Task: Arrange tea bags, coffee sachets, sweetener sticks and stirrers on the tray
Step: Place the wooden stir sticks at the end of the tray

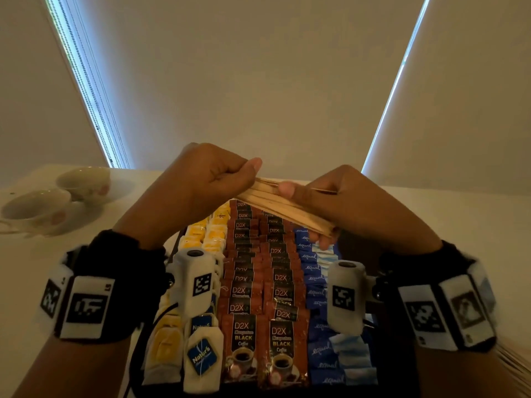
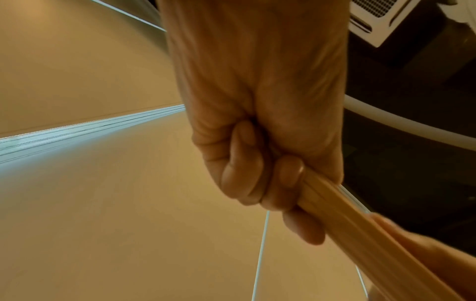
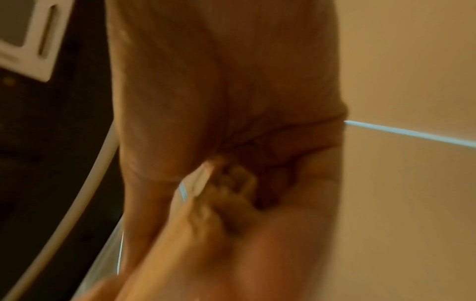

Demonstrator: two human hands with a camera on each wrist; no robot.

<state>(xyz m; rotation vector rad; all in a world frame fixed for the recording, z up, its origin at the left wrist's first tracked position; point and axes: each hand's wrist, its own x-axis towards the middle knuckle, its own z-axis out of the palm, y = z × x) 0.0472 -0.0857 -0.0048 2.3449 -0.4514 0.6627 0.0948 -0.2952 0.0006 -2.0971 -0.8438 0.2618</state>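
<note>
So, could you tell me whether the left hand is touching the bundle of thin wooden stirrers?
Touching. The left wrist view shows the left hand with fingers curled round one end of the bundle of thin wooden stirrers.

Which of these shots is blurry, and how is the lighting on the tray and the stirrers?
Head view: dim, warm room, bright slits beside the blinds; the coffee sachets read sharply, the teacups look soft. Left wrist view: fairly sharp on the left hand gripping the wooden stirrers. Right wrist view: motion-blurred, the right hand dark and smeared.
</note>
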